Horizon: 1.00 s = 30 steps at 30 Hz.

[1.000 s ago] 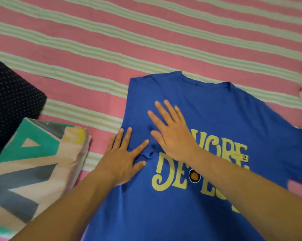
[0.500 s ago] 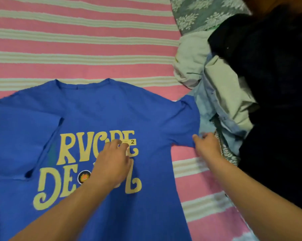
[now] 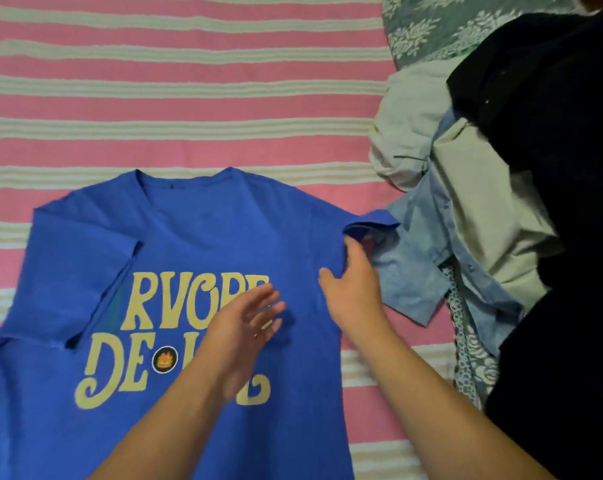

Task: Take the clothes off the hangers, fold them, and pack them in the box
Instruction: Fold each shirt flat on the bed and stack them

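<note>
A blue t-shirt [image 3: 203, 233] with yellow lettering lies face up on the pink striped bedspread [image 3: 189, 109]. Its left sleeve [image 3: 85, 268] is folded in over the chest. My right hand [image 3: 357, 292] holds the shirt's right sleeve [image 3: 371, 221] near the armpit; the sleeve is lifted and bunched, curling inward. My left hand [image 3: 246, 323] hovers just over the print with fingers straight and spread, blurred by motion and holding nothing. No hanger and no box are in view.
A heap of clothes lies at the right: a light blue shirt [image 3: 418, 282], a pale cream garment [image 3: 480, 206] and a black garment [image 3: 563, 168]. A grey floral pillow [image 3: 442, 26] sits at the top right.
My right hand has drawn the right sleeve in from its flat, spread position toward the shirt's body. My left hand has lifted off the print and opened. One second ago both hands pressed the left side.
</note>
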### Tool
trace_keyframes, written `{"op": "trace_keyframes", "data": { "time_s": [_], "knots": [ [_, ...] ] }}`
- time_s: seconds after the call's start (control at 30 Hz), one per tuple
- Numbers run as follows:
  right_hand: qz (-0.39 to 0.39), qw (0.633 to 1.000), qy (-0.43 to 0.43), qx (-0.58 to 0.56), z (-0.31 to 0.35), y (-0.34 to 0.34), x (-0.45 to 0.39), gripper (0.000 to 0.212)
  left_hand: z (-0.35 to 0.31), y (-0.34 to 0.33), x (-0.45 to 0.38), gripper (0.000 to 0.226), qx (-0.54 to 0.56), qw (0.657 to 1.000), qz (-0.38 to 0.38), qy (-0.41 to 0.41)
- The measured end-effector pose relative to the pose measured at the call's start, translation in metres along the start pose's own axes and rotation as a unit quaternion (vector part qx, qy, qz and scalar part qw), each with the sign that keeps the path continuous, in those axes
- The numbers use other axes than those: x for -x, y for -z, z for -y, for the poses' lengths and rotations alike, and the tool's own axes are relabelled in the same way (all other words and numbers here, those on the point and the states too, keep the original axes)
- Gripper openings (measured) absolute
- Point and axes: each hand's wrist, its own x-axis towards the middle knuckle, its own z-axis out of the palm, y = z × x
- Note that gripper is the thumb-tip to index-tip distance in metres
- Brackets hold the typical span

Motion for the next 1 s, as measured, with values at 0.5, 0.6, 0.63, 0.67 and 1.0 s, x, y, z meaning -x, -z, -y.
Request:
{"op": "trace_keyframes", "data": {
  "time_s": [0.5, 0.6, 0.63, 0.67, 1.0],
  "knots": [
    [0.178, 0.852, 0.256, 0.419, 0.017, -0.015, -0.139, 0.052, 0.024, 0.018, -0.042, 0.012, -0.078, 0.993, -0.092, 0.018],
    [0.241, 0.868, 0.231, 0.366, 0.044, -0.051, -0.16, 0.038, 0.026, 0.016, -0.035, 0.011, -0.113, 0.984, -0.136, 0.008],
    [0.259, 0.859, 0.233, 0.376, 0.049, -0.063, -0.165, 0.026, 0.028, 0.017, -0.032, 0.011, -0.117, 0.982, -0.147, 0.009],
    [0.274, 0.838, 0.248, 0.401, 0.053, -0.072, -0.168, 0.02, 0.029, 0.019, -0.03, 0.012, -0.116, 0.982, -0.149, 0.016],
    [0.237, 0.854, 0.246, 0.393, 0.059, -0.108, -0.158, 0.016, 0.032, 0.03, -0.024, 0.017, -0.122, 0.984, -0.106, 0.073]
  ]
}}
